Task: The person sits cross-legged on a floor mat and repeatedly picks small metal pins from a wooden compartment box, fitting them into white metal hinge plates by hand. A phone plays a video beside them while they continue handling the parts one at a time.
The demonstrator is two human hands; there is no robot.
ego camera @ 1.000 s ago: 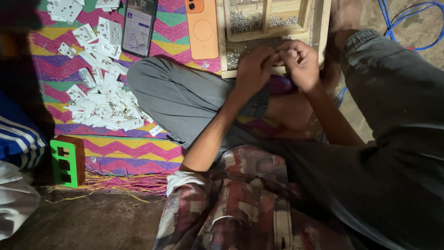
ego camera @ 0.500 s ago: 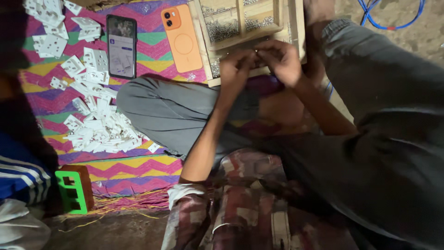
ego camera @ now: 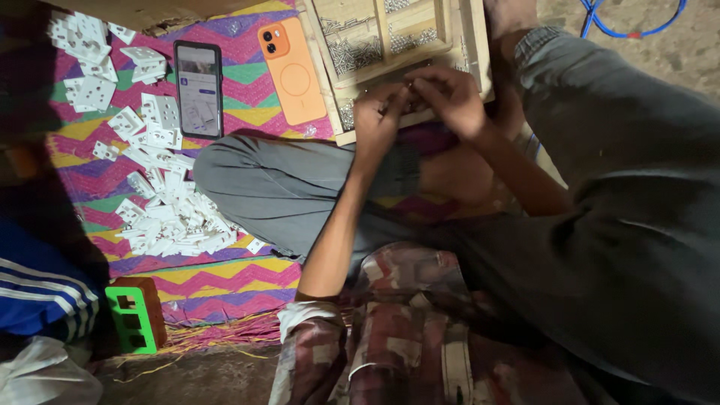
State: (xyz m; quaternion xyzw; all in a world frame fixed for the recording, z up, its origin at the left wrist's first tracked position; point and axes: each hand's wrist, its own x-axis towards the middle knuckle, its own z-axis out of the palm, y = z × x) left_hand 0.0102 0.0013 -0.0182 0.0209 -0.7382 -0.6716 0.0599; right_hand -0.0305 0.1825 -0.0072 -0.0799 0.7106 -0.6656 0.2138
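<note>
I sit cross-legged on a zigzag-patterned woven mat (ego camera: 225,289), looking down at my own hands. My left hand (ego camera: 379,120) and right hand (ego camera: 450,97) meet fingertip to fingertip over the near edge of a wooden compartment tray (ego camera: 480,52) that holds small metal screws (ego camera: 356,52). Both hands are curled and pinched together; I cannot tell what, if anything, sits between the fingers. Just left of the tray lies an orange phone (ego camera: 294,71), face down, and beside it a black phone (ego camera: 199,88) with its screen lit. Farther left, a heap of white plastic socket parts (ego camera: 169,217) spreads across the mat. A green block (ego camera: 131,316) stands near the mat's frayed edge.
</note>
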